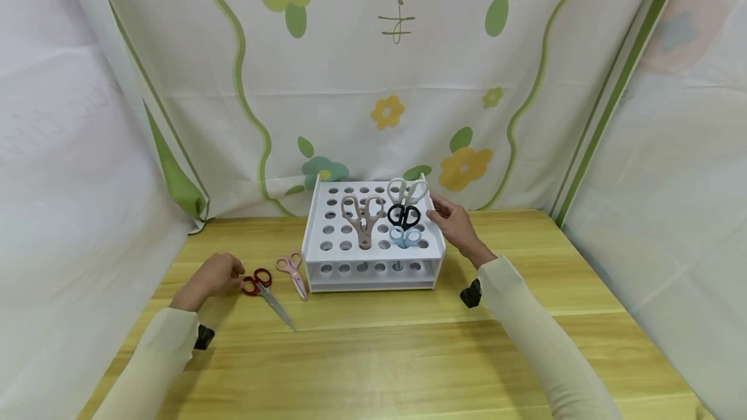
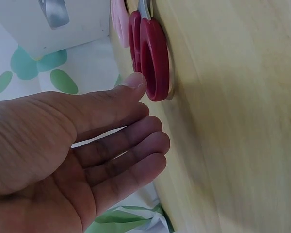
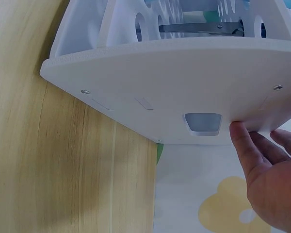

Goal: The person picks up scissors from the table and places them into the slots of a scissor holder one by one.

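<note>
My left hand [image 1: 214, 275] is at the red-handled scissors [image 1: 262, 286], which lie on the table with the blades pointing toward the front right. In the left wrist view the thumb tip is right at the edge of a red handle loop [image 2: 155, 63], the other fingers loosely bent below it. Fingertips of my right hand [image 1: 458, 229] rest against the right side panel [image 3: 150, 92] of a white rack [image 1: 373, 275] full of round holes. Standing in the rack are beige scissors [image 1: 364, 222], white scissors [image 1: 406, 192], black scissors [image 1: 404, 216] and light blue scissors [image 1: 404, 236].
Pink scissors [image 1: 294, 274] lie between the red pair and the rack's left side. The wooden table [image 1: 373, 355] runs back to a floral curtain [image 1: 350, 70], with white cloth [image 1: 671, 180] hanging at both sides.
</note>
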Demonstrator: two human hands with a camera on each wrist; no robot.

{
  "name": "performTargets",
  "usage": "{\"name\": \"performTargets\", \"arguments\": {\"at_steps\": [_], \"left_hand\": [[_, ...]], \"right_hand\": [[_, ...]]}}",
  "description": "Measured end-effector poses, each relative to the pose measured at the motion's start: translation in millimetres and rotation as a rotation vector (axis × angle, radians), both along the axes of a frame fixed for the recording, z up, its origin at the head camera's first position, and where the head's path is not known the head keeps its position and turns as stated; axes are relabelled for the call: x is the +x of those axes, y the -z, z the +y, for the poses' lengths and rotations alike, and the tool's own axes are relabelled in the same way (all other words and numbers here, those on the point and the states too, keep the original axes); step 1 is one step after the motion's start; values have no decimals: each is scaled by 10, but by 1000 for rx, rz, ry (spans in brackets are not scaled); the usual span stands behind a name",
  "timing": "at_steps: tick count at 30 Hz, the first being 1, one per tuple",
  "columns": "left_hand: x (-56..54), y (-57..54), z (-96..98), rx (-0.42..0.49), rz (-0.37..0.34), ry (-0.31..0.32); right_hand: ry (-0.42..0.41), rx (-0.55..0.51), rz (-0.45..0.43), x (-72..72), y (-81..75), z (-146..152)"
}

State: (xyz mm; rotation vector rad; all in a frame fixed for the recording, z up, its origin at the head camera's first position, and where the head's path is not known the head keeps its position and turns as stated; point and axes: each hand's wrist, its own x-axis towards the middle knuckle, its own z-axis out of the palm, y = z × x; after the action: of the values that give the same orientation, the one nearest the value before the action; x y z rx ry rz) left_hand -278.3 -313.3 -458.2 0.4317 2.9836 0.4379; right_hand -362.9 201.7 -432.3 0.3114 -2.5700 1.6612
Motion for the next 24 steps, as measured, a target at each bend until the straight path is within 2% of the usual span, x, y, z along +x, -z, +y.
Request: {"name": "performTargets", "arguments": {"at_steps": [14, 24], "left_hand": [[-30, 88, -49, 25, 16, 11], [-56, 123, -73, 90, 5, -3]], "right_hand": [[0, -13, -6, -23, 22, 2], [-1, -18, -7, -17, 9, -2]]}}
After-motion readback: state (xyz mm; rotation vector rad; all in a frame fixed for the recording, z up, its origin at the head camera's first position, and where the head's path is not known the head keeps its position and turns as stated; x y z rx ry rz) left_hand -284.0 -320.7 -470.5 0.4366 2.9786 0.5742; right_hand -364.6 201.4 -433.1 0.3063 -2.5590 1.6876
